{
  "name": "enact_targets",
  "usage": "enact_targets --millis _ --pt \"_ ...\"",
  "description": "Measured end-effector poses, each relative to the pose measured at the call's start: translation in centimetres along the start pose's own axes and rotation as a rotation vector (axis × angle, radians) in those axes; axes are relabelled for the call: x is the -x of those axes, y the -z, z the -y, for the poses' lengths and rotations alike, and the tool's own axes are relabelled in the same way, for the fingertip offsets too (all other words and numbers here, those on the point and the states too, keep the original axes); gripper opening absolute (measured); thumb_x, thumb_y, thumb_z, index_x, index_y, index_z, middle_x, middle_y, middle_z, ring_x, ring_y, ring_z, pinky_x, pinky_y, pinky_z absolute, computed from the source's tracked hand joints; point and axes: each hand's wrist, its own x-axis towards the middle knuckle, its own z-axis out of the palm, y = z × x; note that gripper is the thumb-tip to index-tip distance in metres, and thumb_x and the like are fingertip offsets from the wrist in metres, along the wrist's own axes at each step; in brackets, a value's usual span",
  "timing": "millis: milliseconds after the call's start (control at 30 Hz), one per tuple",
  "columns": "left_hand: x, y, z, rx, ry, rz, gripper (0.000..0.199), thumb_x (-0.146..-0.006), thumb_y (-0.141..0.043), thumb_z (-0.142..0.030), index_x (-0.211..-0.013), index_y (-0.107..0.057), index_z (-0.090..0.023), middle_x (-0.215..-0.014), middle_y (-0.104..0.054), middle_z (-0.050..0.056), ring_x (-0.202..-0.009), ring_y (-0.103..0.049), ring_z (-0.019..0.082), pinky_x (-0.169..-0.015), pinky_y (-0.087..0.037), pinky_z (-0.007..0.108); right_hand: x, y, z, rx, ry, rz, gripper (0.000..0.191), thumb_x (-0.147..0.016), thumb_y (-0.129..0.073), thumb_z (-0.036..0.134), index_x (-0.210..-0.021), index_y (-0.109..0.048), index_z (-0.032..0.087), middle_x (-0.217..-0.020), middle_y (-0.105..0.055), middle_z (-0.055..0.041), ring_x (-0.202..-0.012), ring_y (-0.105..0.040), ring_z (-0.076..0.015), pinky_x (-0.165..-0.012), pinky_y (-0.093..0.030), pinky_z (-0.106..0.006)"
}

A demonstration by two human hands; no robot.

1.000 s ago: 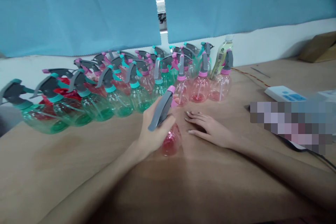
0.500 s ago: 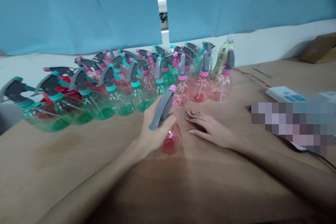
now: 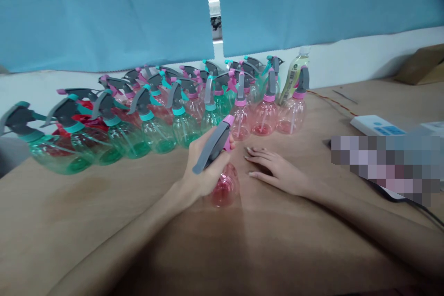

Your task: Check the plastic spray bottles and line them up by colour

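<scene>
Near the middle of the wooden table (image 3: 145, 249), my left hand (image 3: 206, 171) is wrapped round the neck of a pink spray bottle (image 3: 225, 187) with a grey and pink trigger head. My fingers partly hide its neck. To its right, my right hand (image 3: 277, 171) rests palm down on the table, fingers stretched out, holding nothing. Behind my hands stand several spray bottles: green ones such as the green bottle (image 3: 157, 134) at the left, and pink ones such as the pink bottle (image 3: 265, 118) at the right.
A labelled drink bottle (image 3: 293, 76) leans behind the pink bottles. On the right lie a white device (image 3: 378, 125) with blue buttons, a twisted wire and a blurred patch. A cardboard box (image 3: 421, 64) sits at the back right, and a blue sheet (image 3: 104, 14) covers the wall.
The held bottle and my left hand have shifted slightly left and towards me, with the spray head tilting a little more to the left. My right hand has not moved.
</scene>
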Motion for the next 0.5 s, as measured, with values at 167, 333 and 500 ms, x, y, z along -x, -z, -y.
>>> enact_targets --millis 167,333,500 --pt "0.02 -0.11 0.38 -0.016 0.014 0.004 0.004 -0.074 -0.05 -0.019 -0.077 -0.053 -0.02 -0.067 -0.052 -0.002 -0.06 -0.046 0.013 -0.056 -0.037 0.027 -0.01 -0.01 0.05 0.002 0.006 -0.011 0.052 -0.091 -0.043 0.051 -0.133 -0.049 0.021 -0.142 -0.046 -0.0097 -0.134 -0.037 -0.0237 -0.109 -0.031 -0.049" --pt "0.11 -0.49 0.65 -0.072 0.033 -0.074 0.003 -0.072 -0.051 -0.018 -0.074 -0.05 -0.021 -0.063 -0.052 -0.003 -0.056 -0.046 0.012 -0.053 -0.037 0.027 -0.02 0.05 0.14 0.013 0.002 0.002 0.053 -0.091 -0.042 0.052 -0.132 -0.05 0.019 -0.143 -0.044 -0.0105 -0.134 -0.037 -0.0239 -0.11 -0.03 -0.049" --pt "0.31 -0.73 0.73 -0.102 0.051 -0.114 0.003 -0.073 -0.051 -0.018 -0.074 -0.051 -0.02 -0.066 -0.054 -0.003 -0.06 -0.05 0.013 -0.056 -0.039 0.026 -0.04 0.06 0.06 0.011 0.0 0.008 0.054 -0.091 -0.041 0.052 -0.133 -0.048 0.019 -0.142 -0.045 -0.01 -0.134 -0.037 -0.0234 -0.11 -0.03 -0.049"
